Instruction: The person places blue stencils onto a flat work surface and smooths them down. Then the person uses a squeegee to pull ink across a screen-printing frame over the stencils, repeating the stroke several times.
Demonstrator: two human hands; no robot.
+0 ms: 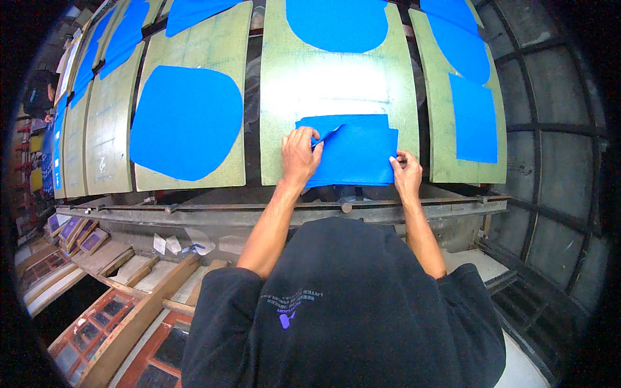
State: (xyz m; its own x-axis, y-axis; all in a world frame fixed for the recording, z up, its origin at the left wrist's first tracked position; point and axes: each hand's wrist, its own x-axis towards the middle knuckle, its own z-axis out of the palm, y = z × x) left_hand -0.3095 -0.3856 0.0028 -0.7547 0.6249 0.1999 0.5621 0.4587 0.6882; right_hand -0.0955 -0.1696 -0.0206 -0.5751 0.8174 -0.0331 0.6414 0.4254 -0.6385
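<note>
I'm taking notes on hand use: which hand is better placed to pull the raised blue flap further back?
Probably the left hand: it is right beside the raised flap of the blue sheets. The right hand is at their right edge, away from that flap.
</note>
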